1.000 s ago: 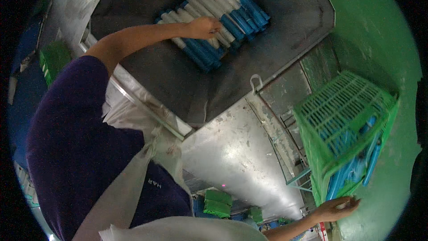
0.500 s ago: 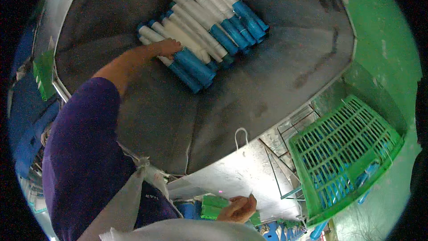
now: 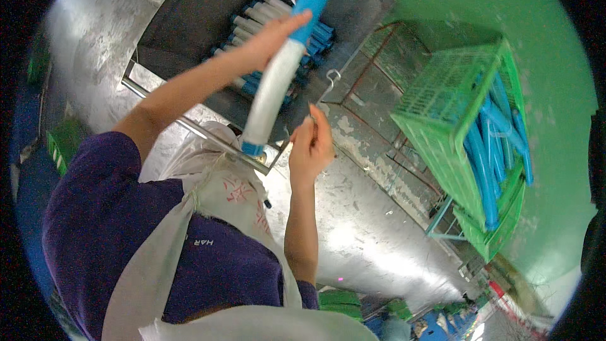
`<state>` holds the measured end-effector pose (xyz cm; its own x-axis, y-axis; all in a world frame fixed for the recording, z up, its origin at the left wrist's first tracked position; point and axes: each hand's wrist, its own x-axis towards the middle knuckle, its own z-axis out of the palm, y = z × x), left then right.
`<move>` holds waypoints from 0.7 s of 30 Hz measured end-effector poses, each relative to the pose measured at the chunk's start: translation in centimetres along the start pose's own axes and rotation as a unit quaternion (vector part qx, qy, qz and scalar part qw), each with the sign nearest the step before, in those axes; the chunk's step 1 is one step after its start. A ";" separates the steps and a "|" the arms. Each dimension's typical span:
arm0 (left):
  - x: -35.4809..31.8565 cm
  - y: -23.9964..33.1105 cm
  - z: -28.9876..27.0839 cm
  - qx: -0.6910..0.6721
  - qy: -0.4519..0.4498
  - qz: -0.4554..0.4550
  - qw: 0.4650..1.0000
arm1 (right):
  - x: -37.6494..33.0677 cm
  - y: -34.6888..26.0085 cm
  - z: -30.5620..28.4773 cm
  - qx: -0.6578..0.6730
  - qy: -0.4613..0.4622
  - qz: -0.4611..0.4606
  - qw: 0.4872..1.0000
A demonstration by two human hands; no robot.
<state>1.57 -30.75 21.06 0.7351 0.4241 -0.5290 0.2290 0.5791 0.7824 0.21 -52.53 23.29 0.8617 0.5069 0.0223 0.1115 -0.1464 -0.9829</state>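
A long roll (image 3: 270, 93), pale white along its lower length, with a blue upper part and a small blue end at the bottom, stands tilted over the near side of a dark bin. My left hand (image 3: 278, 38) is wrapped round it near the border of blue and white. Just right of the roll, my right hand (image 3: 311, 148) is raised with its fingers curled together, apart from the roll. A small dark thing shows at its fingertips, too small to name. Behind my left hand, several similar white-and-blue rolls (image 3: 252, 21) lie side by side in the bin, partly hidden.
The dark bin (image 3: 183, 31) has a metal bar handle (image 3: 189, 125) at its near side. To the right, a tilted green crate (image 3: 435, 145) holds several blue tubes (image 3: 492, 151). A metal frame (image 3: 410, 158) stands beside it. Green crates (image 3: 341, 303) sit at the bottom.
My left hand has lifted one roll out of the bin and brought it nearer. My right hand has come up beside it. The view has shifted, so the bin appears smaller and farther off.
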 end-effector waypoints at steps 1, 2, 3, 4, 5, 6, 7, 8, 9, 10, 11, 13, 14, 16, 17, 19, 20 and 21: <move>-2.0 -1.3 1.9 -0.006 0.011 0.014 1.000 | -0.3 0.0 0.1 0.017 -0.002 -0.009 1.000; -3.6 -2.6 3.7 -0.035 -0.013 0.003 0.999 | -0.6 0.1 0.1 0.049 0.001 -0.013 0.999; -5.1 -3.7 4.7 -0.058 -0.028 0.002 0.998 | -1.1 0.2 -0.1 0.020 0.027 -0.028 0.999; -6.7 -5.0 5.8 -0.074 -0.028 -0.039 0.996 | -1.7 0.2 -0.6 0.000 0.040 -0.046 0.998; -8.4 -6.0 6.5 -0.070 -0.051 -0.048 0.995 | -2.4 0.3 -1.2 -0.021 0.052 -0.065 0.996; -9.4 -6.8 7.0 -0.059 -0.072 -0.038 0.995 | -3.4 0.2 -2.0 -0.024 0.059 -0.060 0.996; -11.0 -7.6 8.3 -0.051 -0.088 -0.037 0.994 | -4.6 0.1 -2.8 -0.026 0.064 -0.054 0.996; -12.4 -8.1 8.7 -0.052 -0.108 -0.010 0.993 | -6.0 -0.1 -3.7 -0.024 0.088 -0.058 0.994; -13.3 -8.1 9.1 -0.040 -0.122 -0.012 0.992 | -7.7 -0.4 -4.4 -0.028 0.071 -0.050 0.996; -14.3 -8.3 9.6 -0.034 -0.128 -0.022 0.991 | -9.7 -0.8 -4.9 -0.028 0.073 -0.044 0.996; -15.0 -8.1 9.6 -0.034 -0.121 -0.013 0.992 | -11.8 -1.2 -5.3 -0.028 0.074 -0.038 0.996; -16.6 -8.4 9.3 -0.044 -0.126 -0.031 0.991 | -16.4 -2.2 -5.8 -0.045 0.069 -0.041 0.996; -17.3 -8.5 8.8 -0.053 -0.116 -0.048 0.991 | -18.4 -2.5 -6.0 -0.027 0.025 -0.029 0.999; -18.8 -9.9 7.9 -0.064 -0.091 -0.027 0.993 | -21.2 -2.6 -6.4 -0.010 -0.011 0.141 0.990; -20.4 -11.5 7.6 -0.049 -0.079 -0.025 0.995 | -22.0 -2.4 -6.7 0.016 0.000 0.084 0.996; -23.2 -14.2 7.2 -0.051 -0.072 -0.041 0.995 | -23.0 -1.7 -7.3 0.028 0.006 0.057 0.998; -23.4 -14.5 7.0 -0.061 -0.064 -0.014 0.996 | -23.4 -1.4 -7.6 0.028 -0.004 0.068 0.997; -23.8 -14.7 6.9 -0.064 -0.050 -0.012 0.997 | -23.9 -1.1 -7.9 0.029 -0.019 0.092 0.995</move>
<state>-14.92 -54.19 24.43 0.7912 0.3410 -0.5077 0.1700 0.6748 0.7182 -16.54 -71.21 25.28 0.8457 0.5073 -0.1657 -0.0764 -0.1922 -0.9784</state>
